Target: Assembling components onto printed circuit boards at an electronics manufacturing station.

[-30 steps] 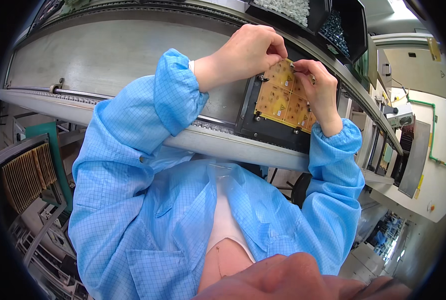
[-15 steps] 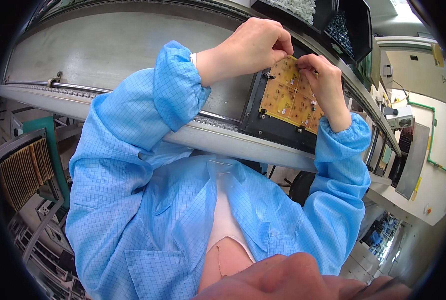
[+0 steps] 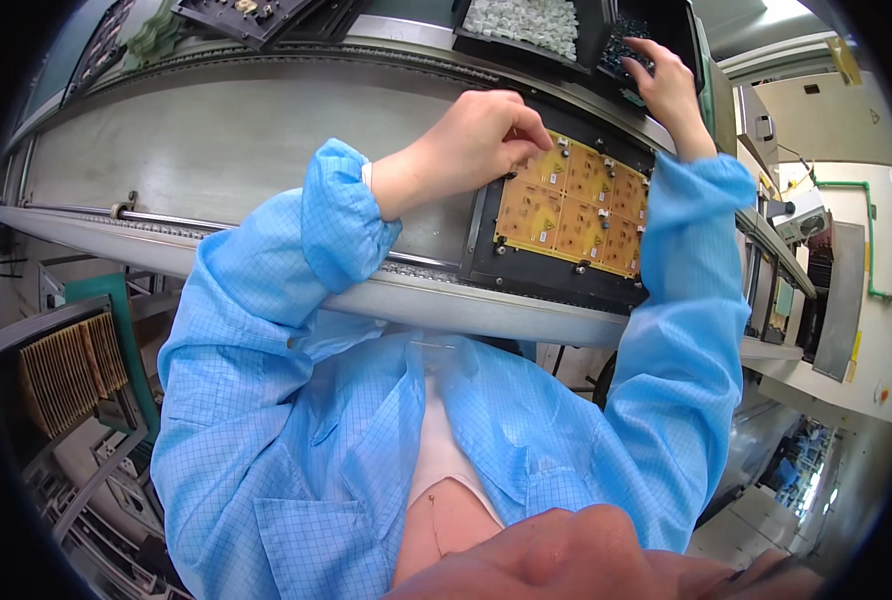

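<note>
A yellow circuit board panel, marked off into several sections, lies in a black carrier frame on the conveyor line. A few small white and dark parts stand on it. Over the panel's far left corner is my left hand, thumb and fingers pinched together; whatever they hold, if anything, is hidden. My right hand reaches past the panel to a black bin of small dark parts. Its thumb and forefinger are apart at the bin, with nothing visible between them.
Beside the dark parts is a black bin of small white parts. Dark trays sit at the far left. A metal rail runs along the near edge. A rack of thin boards stands at lower left.
My right hand has left the panel and moved up and away to the dark parts bin, its fingers now apart. The view has shifted; my left hand stays at the panel's far left corner.
</note>
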A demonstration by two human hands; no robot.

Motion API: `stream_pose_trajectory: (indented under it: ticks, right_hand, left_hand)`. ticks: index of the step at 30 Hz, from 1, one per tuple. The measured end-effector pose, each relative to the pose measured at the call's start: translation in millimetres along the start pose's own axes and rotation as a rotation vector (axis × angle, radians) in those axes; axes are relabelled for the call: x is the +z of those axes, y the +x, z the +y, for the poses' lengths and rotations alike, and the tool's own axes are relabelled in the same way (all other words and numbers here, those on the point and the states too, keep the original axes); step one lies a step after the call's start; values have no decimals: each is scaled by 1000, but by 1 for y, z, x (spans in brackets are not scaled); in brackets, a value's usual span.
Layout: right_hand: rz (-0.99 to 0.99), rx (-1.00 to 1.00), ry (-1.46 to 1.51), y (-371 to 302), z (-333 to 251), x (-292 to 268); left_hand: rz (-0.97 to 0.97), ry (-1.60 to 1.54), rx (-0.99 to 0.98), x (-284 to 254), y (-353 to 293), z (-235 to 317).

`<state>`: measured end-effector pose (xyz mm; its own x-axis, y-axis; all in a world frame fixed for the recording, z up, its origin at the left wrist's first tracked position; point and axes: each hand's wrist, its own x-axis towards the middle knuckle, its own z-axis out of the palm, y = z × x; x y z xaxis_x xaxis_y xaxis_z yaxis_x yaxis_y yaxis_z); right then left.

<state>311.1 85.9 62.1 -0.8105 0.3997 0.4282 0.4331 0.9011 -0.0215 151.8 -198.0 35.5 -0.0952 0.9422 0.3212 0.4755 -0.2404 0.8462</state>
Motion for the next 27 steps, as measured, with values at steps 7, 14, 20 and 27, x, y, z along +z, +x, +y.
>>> stream_pose_trajectory:
  ticks: [7,14,20,27]
  right_hand:
    - [-139,139,-36,28,-90,78]
    - [-78,41,-163,50,-112,103]
    - [-120,-48,-62,71,-120,122]
    - [143,65,25,70,-162,93]
  left_hand:
    - [-86,-7,-64,-48,-62,-52]
    - [-114,304,47,-43,-65,-70]
    - [-286,545,-64,-57,-59,-70]
    - [-420,669,-88,-71,-52,-62]
